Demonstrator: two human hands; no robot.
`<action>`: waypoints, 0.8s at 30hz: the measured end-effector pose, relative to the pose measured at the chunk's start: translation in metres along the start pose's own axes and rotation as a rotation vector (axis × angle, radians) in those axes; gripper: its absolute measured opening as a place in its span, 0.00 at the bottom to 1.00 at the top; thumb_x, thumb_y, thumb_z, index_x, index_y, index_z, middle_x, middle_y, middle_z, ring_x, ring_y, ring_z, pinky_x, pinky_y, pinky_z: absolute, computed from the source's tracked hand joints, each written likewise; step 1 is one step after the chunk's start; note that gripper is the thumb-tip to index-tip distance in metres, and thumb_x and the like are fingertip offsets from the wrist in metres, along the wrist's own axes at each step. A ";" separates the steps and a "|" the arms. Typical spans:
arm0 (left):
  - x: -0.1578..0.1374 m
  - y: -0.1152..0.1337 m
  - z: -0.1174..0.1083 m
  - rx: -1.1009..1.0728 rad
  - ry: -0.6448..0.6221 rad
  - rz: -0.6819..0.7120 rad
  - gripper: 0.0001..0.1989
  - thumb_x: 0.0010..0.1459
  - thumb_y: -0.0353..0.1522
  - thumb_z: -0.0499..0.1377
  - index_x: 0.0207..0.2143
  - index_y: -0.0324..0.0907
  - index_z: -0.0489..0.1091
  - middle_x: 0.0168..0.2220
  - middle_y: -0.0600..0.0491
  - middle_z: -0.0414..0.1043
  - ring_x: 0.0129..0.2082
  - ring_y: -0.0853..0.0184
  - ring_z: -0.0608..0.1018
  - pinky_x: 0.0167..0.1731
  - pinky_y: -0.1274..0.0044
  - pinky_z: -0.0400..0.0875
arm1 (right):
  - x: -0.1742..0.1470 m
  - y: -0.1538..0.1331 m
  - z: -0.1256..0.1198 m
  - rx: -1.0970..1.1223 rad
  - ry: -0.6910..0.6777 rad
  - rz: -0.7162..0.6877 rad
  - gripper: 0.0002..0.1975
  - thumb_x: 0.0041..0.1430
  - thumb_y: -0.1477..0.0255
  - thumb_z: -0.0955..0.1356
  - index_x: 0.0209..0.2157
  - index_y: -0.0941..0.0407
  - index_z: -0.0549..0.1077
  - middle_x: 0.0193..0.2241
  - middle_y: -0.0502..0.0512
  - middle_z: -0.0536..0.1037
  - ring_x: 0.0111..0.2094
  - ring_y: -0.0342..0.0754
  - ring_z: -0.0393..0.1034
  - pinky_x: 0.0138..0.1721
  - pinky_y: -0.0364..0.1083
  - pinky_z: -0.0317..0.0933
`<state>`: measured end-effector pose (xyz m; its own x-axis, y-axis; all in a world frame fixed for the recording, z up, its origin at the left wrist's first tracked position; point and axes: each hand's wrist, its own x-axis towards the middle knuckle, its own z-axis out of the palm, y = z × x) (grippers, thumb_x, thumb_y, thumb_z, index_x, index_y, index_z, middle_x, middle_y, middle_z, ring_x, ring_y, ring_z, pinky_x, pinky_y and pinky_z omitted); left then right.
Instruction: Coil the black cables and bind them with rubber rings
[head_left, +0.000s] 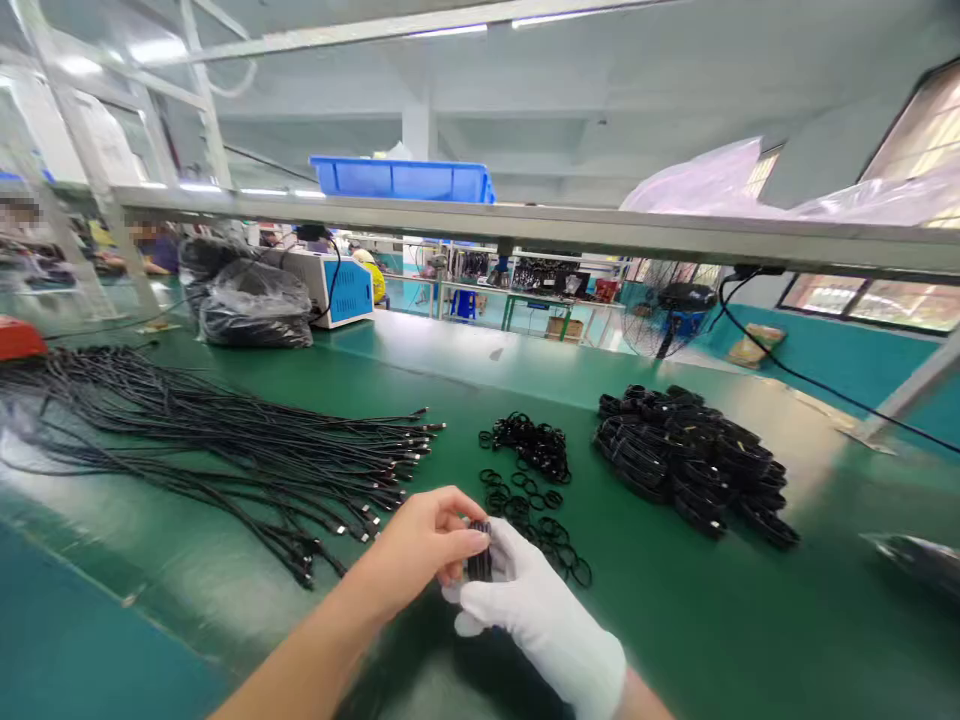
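A coiled black cable (pixel 479 562) is between my two hands above the green tabletop. My bare left hand (pixel 435 540) closes on it from the left, thumb and fingers pinching its top part. From the right, my right hand (pixel 517 590) in a white glove wraps its fingers round the same coil. Just beyond the hands lie black rubber rings (pixel 551 540), some loose and flat, others in a dense heap (pixel 532 445). Left of the hands, many straight black cables (pixel 262 430) spread out with their metal plugs pointing right. Coiled cable bundles (pixel 694 455) are piled to the right.
Black plastic bags (pixel 251 300) and a blue-and-white machine (pixel 345 285) stand at the back left. An overhead shelf (pixel 540 225) crosses the view, carrying a blue bin (pixel 405 180). A plastic-wrapped item (pixel 919 560) lies at the right edge. People sit in the background.
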<state>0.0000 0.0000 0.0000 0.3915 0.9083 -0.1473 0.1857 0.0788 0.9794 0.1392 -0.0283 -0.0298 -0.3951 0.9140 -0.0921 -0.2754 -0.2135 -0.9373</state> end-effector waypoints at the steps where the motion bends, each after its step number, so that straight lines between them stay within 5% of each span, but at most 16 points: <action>1: 0.000 0.000 0.002 0.003 0.007 -0.005 0.08 0.47 0.31 0.59 0.32 0.38 0.68 0.15 0.63 0.62 0.15 0.75 0.66 0.16 0.82 0.61 | -0.001 0.002 -0.001 -0.005 0.001 0.014 0.22 0.43 0.73 0.72 0.41 0.60 0.64 0.33 0.53 0.71 0.35 0.47 0.67 0.29 0.44 0.64; 7: 0.003 -0.005 0.009 0.006 0.074 -0.022 0.09 0.46 0.32 0.60 0.31 0.38 0.67 0.16 0.62 0.63 0.15 0.74 0.66 0.15 0.82 0.61 | -0.007 0.002 -0.003 0.072 -0.084 0.057 0.17 0.50 0.65 0.69 0.38 0.59 0.65 0.33 0.53 0.69 0.35 0.46 0.67 0.30 0.46 0.65; 14: -0.007 -0.009 0.005 0.019 0.174 -0.012 0.10 0.52 0.37 0.55 0.33 0.39 0.65 0.20 0.59 0.67 0.15 0.75 0.65 0.15 0.82 0.59 | -0.007 -0.003 -0.001 0.029 -0.044 0.071 0.20 0.41 0.78 0.71 0.38 0.58 0.65 0.37 0.54 0.70 0.37 0.46 0.67 0.31 0.43 0.62; 24: -0.019 -0.018 0.013 -0.131 0.003 -0.039 0.07 0.48 0.33 0.58 0.24 0.39 0.61 0.20 0.61 0.60 0.20 0.76 0.60 0.20 0.82 0.53 | -0.007 -0.003 -0.003 0.022 -0.105 0.065 0.18 0.40 0.80 0.69 0.36 0.60 0.66 0.31 0.53 0.73 0.35 0.48 0.69 0.33 0.45 0.60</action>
<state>0.0009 -0.0235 -0.0163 0.3836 0.9047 -0.1851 0.0817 0.1664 0.9827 0.1456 -0.0327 -0.0272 -0.5019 0.8571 -0.1161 -0.2650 -0.2801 -0.9227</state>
